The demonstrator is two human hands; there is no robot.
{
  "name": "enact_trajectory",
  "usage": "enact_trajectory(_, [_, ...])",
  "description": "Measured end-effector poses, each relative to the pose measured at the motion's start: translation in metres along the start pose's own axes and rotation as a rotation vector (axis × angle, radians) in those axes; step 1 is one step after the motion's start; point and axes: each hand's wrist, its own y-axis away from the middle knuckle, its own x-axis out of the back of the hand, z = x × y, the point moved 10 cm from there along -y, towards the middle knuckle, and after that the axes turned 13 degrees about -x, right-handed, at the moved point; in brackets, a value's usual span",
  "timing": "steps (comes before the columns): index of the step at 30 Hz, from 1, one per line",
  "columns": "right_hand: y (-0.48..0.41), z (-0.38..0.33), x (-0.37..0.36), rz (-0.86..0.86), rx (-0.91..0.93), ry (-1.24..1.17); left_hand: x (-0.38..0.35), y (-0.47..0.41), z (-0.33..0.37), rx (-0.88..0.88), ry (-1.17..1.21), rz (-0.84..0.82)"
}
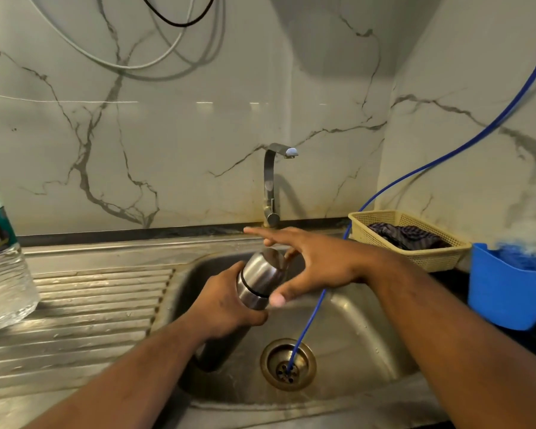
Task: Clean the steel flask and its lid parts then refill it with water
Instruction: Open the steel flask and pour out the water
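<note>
A steel flask [260,280] with its steel cap on is held tilted over the sink [359,323]. My left hand [226,308] grips the flask's body from the left, fingers wrapped round it, hiding the lower part. My right hand [310,261] hovers at the cap end with fingers spread and straight, the thumb near the cap's rim; it holds nothing. The tap [273,184] stands behind the sink, and no water runs from it.
A large plastic water bottle [0,261] stands on the ribbed drainboard at left. A blue tube [307,329] runs down into the sink drain [287,363]. A woven basket [415,239] with a cloth and a blue tub [508,289] sit at right.
</note>
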Motion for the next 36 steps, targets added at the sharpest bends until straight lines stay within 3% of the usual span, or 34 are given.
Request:
enact_trajectory(3, [-0.008, 0.003, 0.002, 0.187, -0.140, 0.005, -0.002, 0.001, 0.002, 0.004, -0.003, -0.019])
enact_trajectory(6, [-0.015, 0.004, -0.004, 0.265, -0.184, 0.109, -0.004, 0.001, 0.003, 0.004, -0.010, -0.035])
enact_trajectory(12, [-0.004, -0.010, -0.011, -0.010, 0.032, 0.098, 0.001, 0.002, 0.005, -0.018, -0.008, -0.024])
enact_trajectory(17, [-0.011, 0.001, -0.006, 0.227, -0.219, 0.123, -0.001, 0.002, 0.003, 0.020, -0.014, -0.024])
enact_trajectory(21, [-0.016, -0.002, -0.004, 0.313, -0.172, 0.191, -0.003, 0.000, 0.003, 0.002, -0.017, -0.045])
enact_trajectory(27, [0.001, -0.007, 0.032, 0.327, 0.026, -0.079, 0.009, -0.002, -0.009, 0.033, 0.033, 0.041])
enact_trajectory(32, [-0.001, 0.023, 0.054, 0.455, -0.062, -0.357, 0.022, 0.002, -0.012, 0.085, 0.053, 0.153])
enact_trajectory(36, [-0.014, 0.042, 0.040, 0.468, -0.134, -0.385, 0.033, 0.005, -0.019, 0.132, 0.067, 0.236])
